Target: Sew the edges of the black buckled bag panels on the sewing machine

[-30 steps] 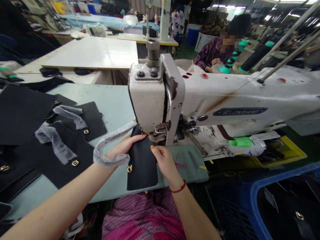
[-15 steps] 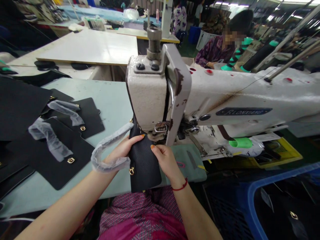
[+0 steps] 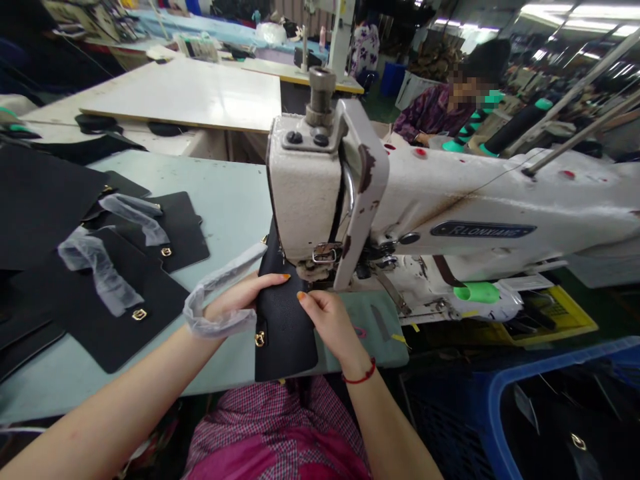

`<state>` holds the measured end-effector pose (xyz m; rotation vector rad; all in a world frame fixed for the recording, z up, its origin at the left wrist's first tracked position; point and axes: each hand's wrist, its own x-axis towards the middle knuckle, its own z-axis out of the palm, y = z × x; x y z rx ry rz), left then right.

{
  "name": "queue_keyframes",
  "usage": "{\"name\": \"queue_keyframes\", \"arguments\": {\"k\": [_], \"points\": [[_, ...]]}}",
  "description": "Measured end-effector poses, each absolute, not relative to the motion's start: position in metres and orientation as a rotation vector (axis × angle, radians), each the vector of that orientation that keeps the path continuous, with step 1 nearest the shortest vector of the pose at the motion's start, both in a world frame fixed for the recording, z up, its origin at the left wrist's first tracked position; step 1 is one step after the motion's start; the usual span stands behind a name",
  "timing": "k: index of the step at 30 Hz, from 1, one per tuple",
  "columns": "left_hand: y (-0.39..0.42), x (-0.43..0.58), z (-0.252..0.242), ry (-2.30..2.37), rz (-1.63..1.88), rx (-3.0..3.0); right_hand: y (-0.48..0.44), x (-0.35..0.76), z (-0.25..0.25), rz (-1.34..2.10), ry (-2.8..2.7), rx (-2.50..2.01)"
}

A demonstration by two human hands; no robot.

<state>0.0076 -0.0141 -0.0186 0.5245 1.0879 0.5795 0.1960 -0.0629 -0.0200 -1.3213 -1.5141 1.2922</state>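
Observation:
A black leather bag panel (image 3: 287, 333) lies under the head of the sewing machine (image 3: 305, 193), its far end hidden behind the head. My left hand (image 3: 247, 290) holds the panel's left side, one orange-nailed digit stretched across the top near the presser foot. At the right edge, my right hand (image 3: 330, 320) pinches the panel with the thumb on top and the other fingers curled. A bag handle (image 3: 200, 310) wrapped in clear plastic loops over my left wrist. It joins the panel at gold buckles (image 3: 259, 339).
More black panels (image 3: 125, 333) with plastic-wrapped handles lie on the pale green table (image 3: 225, 200) to the left. A blue crate (image 3: 495, 400) with black pieces stands at lower right, near a yellow tray (image 3: 565, 320). A person (image 3: 430, 120) sits behind the machine.
The view has shifted slightly, so the machine head sits a little further right and lower. Both hands keep their hold, and the panel's near end appears slightly further left.

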Motion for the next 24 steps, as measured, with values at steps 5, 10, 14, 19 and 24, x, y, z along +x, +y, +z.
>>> {"name": "queue_keyframes", "arguments": {"k": [5,10,14,19,24], "points": [[-0.012,0.005,-0.023,1.093,0.556,0.529,-0.064,0.194,-0.022,1.273,-1.499,-1.34],[-0.009,0.004,-0.028,1.057,0.564,0.507,-0.061,0.192,-0.02,1.269,-1.491,-1.339],[-0.004,0.003,-0.03,1.049,0.57,0.514,-0.057,0.191,-0.019,1.244,-1.496,-1.363],[0.003,0.0,-0.033,1.056,0.598,0.593,-0.054,0.189,-0.02,1.233,-1.497,-1.346],[0.008,-0.002,-0.04,1.063,0.608,0.604,-0.053,0.188,-0.022,1.236,-1.471,-1.359]]}}
